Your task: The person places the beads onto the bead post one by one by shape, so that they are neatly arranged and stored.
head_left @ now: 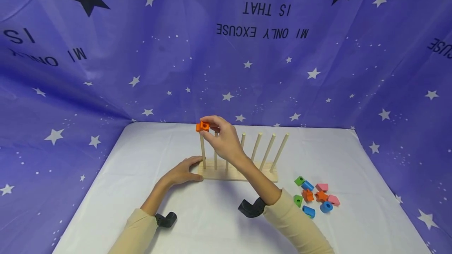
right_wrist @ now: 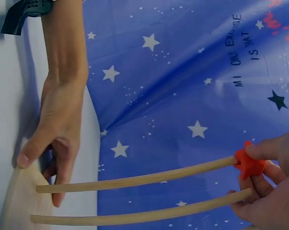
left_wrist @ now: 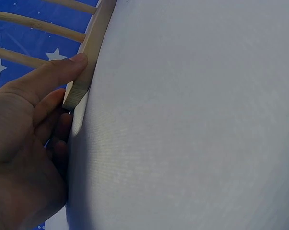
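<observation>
An orange star-shaped block (head_left: 203,127) with a hole sits at the top of the leftmost wooden peg (head_left: 203,148). My right hand (head_left: 226,138) pinches that block between thumb and fingers. In the right wrist view the star block (right_wrist: 249,164) meets the peg's tip; whether the tip has entered the hole I cannot tell. The pegs rise in a row from a flat wooden base (head_left: 229,175). My left hand (head_left: 181,172) grips the base's left end. The left wrist view shows its thumb on the base's edge (left_wrist: 92,52), with the other fingers curled on the far side.
Right of the base lies a loose group of small blocks: orange stars (head_left: 321,196), blue cylinders (head_left: 326,207), green pieces (head_left: 298,200) and pink pieces (head_left: 333,200). A white cloth (head_left: 205,222) covers the table. Behind it hangs a purple star-printed curtain (head_left: 197,58).
</observation>
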`<state>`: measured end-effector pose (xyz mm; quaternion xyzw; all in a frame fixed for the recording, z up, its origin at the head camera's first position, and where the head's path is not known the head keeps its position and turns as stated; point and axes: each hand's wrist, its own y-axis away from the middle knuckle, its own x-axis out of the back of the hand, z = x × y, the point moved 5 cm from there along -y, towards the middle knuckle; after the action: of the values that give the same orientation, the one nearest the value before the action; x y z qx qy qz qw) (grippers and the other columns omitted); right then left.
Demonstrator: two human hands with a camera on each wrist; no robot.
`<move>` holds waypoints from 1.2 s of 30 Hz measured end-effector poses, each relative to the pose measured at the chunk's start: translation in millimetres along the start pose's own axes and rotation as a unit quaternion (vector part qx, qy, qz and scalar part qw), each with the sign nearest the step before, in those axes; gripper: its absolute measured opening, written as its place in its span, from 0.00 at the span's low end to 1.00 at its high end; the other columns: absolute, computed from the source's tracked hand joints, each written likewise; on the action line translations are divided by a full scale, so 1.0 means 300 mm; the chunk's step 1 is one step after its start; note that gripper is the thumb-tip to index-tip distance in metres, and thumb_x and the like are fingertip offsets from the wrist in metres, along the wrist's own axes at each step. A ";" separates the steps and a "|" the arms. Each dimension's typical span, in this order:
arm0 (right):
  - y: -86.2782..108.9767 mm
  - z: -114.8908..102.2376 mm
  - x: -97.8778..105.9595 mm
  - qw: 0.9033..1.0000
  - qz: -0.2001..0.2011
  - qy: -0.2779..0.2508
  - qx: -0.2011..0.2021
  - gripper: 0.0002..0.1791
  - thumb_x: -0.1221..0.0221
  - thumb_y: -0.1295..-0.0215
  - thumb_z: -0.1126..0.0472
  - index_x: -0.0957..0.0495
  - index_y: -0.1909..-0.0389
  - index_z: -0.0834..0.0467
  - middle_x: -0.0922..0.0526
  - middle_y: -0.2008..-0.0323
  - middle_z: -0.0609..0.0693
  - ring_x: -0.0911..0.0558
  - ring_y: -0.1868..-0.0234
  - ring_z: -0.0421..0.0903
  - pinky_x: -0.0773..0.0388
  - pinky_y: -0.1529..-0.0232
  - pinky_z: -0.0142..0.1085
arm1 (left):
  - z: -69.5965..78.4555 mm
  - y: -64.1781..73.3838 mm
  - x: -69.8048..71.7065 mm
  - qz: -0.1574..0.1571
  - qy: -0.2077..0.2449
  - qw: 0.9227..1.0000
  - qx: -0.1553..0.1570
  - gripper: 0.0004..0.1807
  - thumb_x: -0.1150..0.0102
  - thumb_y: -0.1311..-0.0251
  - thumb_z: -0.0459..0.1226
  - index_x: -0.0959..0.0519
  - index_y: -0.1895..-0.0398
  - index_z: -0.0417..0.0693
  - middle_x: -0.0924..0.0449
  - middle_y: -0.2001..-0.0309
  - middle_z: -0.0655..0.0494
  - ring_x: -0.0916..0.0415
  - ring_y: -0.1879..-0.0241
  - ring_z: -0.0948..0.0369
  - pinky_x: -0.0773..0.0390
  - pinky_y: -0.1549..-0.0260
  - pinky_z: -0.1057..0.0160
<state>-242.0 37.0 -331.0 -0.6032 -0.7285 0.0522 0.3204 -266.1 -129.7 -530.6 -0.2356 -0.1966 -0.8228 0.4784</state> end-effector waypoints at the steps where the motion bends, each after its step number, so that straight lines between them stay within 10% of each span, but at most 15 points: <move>1: 0.001 0.004 -0.005 1.000 0.000 0.004 0.001 0.17 0.35 0.36 0.68 0.19 0.46 0.62 0.18 0.52 0.53 0.18 0.49 0.48 0.23 0.44 0.35 | 0.000 0.000 -0.001 0.000 0.000 1.000 0.002 0.42 0.25 0.48 0.41 0.32 0.28 0.43 0.35 0.30 0.40 0.43 0.30 0.40 0.46 0.32 0.37; 22: 0.044 0.093 -0.085 0.998 0.048 -0.023 -0.016 0.21 0.34 0.39 0.71 0.27 0.46 0.65 0.19 0.54 0.56 0.18 0.53 0.50 0.22 0.46 0.41 | -0.007 -0.007 0.000 -0.009 -0.002 1.000 -0.002 0.43 0.25 0.48 0.41 0.32 0.29 0.41 0.34 0.30 0.40 0.42 0.30 0.41 0.44 0.32 0.39; 36: 0.181 0.335 -0.209 0.985 0.042 -0.085 -0.145 0.13 0.33 0.39 0.71 0.21 0.54 0.62 0.16 0.57 0.51 0.18 0.50 0.52 0.26 0.41 0.50 | -0.005 0.003 -0.001 -0.004 -0.007 1.000 -0.014 0.43 0.26 0.46 0.42 0.34 0.27 0.42 0.36 0.29 0.38 0.44 0.29 0.39 0.46 0.33 0.36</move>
<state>-245.1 25.6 -460.9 -0.6670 -0.7267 0.0103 0.1638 -265.5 -130.7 -532.0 -0.2470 -0.1891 -0.8258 0.4704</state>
